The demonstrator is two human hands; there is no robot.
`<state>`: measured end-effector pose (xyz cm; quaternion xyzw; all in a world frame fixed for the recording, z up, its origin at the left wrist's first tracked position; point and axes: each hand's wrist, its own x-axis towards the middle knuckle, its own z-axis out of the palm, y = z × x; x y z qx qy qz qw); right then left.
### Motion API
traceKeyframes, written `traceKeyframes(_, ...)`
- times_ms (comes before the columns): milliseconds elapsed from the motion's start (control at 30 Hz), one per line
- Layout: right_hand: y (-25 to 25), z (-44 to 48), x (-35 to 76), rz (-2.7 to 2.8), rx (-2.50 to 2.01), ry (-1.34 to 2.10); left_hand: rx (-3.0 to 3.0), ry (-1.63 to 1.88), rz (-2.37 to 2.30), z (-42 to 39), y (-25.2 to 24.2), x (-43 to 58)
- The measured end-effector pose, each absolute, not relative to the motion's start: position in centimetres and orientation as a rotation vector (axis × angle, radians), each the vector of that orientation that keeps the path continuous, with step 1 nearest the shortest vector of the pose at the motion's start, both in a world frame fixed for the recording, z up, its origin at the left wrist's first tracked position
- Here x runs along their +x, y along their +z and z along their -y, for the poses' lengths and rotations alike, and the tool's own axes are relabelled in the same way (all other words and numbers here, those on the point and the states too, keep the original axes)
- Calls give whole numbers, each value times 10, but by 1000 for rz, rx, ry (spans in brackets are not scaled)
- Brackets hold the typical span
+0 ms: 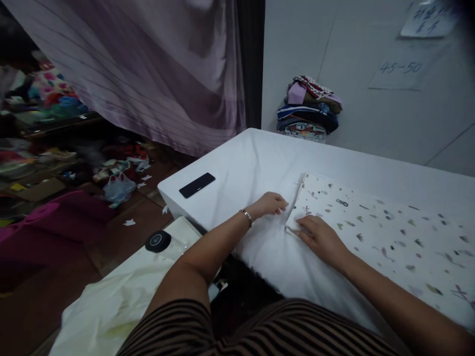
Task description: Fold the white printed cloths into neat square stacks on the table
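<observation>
A white cloth printed with small leaves and shapes (371, 227) lies spread over the right part of the white-covered table (237, 158). My right hand (319, 237) is at its near left corner, thumb and fingers closed on the cloth's edge. Just left of the cloth's left edge is my left hand (271, 203), its fingers curled together over the white cover; whether they pinch anything is too small to make out. A bracelet sits on my left wrist. The white cover is wrinkled below both hands.
A black phone (197, 185) lies at the table's left end. Folded clothes (309, 109) are stacked behind the table by the wall. At lower left, a cream cloth (111, 301) and a round black object (158, 241) rest on a lower surface. A purple curtain (178, 64) hangs behind.
</observation>
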<state>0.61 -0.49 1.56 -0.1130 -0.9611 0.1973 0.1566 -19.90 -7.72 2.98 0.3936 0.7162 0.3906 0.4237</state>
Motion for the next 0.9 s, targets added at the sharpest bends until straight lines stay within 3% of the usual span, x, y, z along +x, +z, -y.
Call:
traceKeyframes(200,12,11,-9,2863,-383,435,1180,878,-1967,116,15,-168)
traceKeyframes(467,18,2,3,2773,-341,676,1352,733,-2189,124,21,-144)
traceKeyframes(667,19,6,2,2797,-288,587,1357,469,-2365,120,29,-131)
traceKeyframes(900,12,8,3,2915,-260,443,1355,526,-2302,126,30,-135)
